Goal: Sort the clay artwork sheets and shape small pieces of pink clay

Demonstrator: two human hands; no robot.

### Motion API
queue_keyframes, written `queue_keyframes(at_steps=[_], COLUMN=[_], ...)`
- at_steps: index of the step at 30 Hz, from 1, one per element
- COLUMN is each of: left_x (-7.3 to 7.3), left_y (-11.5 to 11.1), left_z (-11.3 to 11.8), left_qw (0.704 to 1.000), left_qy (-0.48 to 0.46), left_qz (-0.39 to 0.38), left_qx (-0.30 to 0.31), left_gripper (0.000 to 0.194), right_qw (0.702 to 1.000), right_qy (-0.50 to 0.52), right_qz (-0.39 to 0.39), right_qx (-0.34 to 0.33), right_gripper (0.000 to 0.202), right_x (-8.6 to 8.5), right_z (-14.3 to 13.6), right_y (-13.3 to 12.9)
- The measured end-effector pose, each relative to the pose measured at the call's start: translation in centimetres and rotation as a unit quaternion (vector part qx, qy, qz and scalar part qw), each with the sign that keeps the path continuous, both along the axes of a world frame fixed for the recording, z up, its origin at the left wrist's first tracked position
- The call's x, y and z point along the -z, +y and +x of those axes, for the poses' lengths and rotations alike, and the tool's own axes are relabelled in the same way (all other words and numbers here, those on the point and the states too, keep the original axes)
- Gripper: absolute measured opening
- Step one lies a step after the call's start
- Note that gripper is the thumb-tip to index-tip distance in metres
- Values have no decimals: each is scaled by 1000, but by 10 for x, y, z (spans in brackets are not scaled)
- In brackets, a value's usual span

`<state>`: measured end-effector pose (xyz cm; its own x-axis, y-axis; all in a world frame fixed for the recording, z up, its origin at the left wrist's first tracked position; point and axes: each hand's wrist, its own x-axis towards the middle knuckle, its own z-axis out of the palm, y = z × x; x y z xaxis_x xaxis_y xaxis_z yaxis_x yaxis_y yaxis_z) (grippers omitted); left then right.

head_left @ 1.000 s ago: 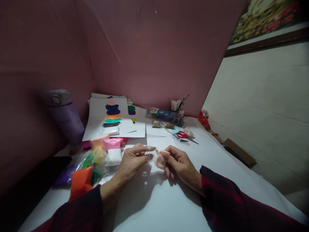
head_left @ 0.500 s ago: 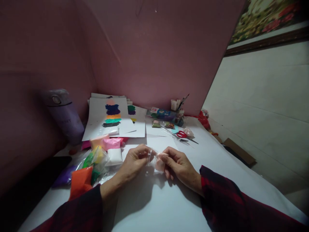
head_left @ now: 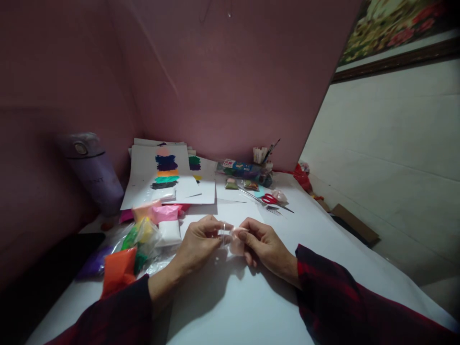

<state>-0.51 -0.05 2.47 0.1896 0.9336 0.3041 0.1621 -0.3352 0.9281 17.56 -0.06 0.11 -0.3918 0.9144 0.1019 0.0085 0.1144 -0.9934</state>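
Between my hands, above the white paper, is a small clear plastic packet with pale pink modelling clay (head_left: 237, 243) in it. My left hand (head_left: 201, 239) pinches the clear end of the plastic between thumb and fingers. The clay-filled end is gripped by my right hand (head_left: 265, 243), thumb on top and fingers curled beneath. Left of my left hand lies a white clay packet (head_left: 169, 233), with a pink packet (head_left: 165, 212) behind it and an orange packet (head_left: 120, 269) nearer me.
A purple bottle (head_left: 94, 175) stands at the back left. Colour-swatched paper sheets (head_left: 142, 179) lie beside it. Red-handled scissors (head_left: 270, 199) and a long pouch (head_left: 239, 168) are at the back right. A black object (head_left: 72, 254) lies along the left edge.
The view has shifted slightly. My left fingers have moved a little on the clear plastic, while both hands keep hold of the clay packet.
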Motion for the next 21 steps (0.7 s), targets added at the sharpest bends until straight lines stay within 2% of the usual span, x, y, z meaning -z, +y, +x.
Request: queue_keyframes(at_steps=[4,12,16,21], left_x=[-1,3,0,0], left_y=[-3,-1,0,3], left_z=[0,0,0,-3], left_qw=[996,966,980,997], left_qy=[67,178,154,55], left_qz=[60,183,127,32], left_qx=[13,27,27,32], left_gripper=[7,14,15,19], right_qw=[1000,999,1000,999], right_qy=[-2,-2,-13,-11], right_qz=[-9,0,12,4], right_qx=[-25,-34,-1,37], right_gripper=[26,27,29,31], right_x=[0,0,-2,-4], right_z=[1,1,0,0], right_y=[0,-1,-1,1])
